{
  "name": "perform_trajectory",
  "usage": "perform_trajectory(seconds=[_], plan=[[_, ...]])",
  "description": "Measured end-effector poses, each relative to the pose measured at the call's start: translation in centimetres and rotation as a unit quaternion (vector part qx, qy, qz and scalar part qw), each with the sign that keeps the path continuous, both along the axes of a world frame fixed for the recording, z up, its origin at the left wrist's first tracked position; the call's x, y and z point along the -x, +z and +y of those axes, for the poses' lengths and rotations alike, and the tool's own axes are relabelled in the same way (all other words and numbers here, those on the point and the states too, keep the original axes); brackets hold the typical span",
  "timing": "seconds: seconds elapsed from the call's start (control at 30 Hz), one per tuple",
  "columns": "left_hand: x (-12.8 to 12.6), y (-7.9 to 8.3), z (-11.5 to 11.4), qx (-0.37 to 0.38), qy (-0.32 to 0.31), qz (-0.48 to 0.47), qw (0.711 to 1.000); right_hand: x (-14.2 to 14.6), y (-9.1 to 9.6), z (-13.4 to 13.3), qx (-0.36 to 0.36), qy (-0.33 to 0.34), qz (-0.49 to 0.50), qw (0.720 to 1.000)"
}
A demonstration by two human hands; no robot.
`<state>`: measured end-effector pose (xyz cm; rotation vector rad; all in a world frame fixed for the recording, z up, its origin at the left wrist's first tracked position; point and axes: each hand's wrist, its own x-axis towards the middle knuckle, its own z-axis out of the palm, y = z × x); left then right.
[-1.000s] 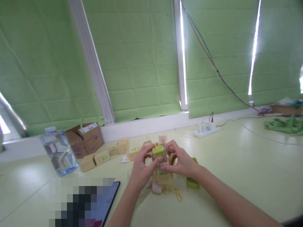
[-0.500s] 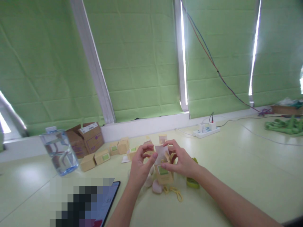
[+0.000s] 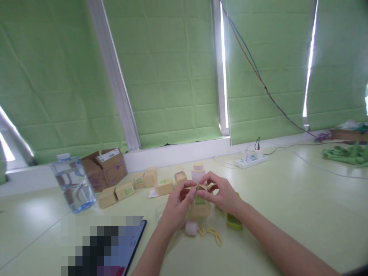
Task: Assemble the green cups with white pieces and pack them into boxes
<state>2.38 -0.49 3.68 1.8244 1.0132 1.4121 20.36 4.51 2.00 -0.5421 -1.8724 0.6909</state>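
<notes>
Both hands meet over a small tan carton with a green label (image 3: 201, 207) standing on the pale table (image 3: 287, 214). My left hand (image 3: 178, 207) pinches the carton's top flaps from the left. My right hand (image 3: 224, 195) presses the flaps from the right with curled fingers. The carton's contents are hidden. A pink rounded piece (image 3: 191, 227) and a yellow loop strap (image 3: 212, 234) lie just in front of the carton. A green rounded piece (image 3: 234, 222) lies under my right wrist.
Several small tan cartons (image 3: 143, 182) sit in a row behind, next to an open brown box (image 3: 105, 168) and a clear water bottle (image 3: 73, 184). A tablet (image 3: 126, 249) lies at the near left. A power strip (image 3: 250, 159) with cables lies farther back, green items (image 3: 345, 153) at far right.
A second ago my hands held a green piece in clear wrap above the carton. It is out of sight now, and both hands have dropped onto the carton's top flaps.
</notes>
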Motion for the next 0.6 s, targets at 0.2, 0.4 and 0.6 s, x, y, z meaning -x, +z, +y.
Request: perform_trajectory(seconds=[0.2, 0.4, 0.6], plan=[[0.22, 0.16, 0.65, 0.009, 0.033, -0.021, 0.999, 0.08, 0.29, -0.17, -0.017, 0.015, 0.0, 1.0], [0.3, 0.08, 0.62, 0.018, 0.024, -0.077, 0.997, 0.06, 0.3, -0.15, -0.022, 0.023, 0.007, 0.999], [0.29, 0.11, 0.46, 0.028, -0.008, -0.07, 0.997, 0.16, -0.01, -0.1, -0.025, 0.035, 0.004, 0.999]])
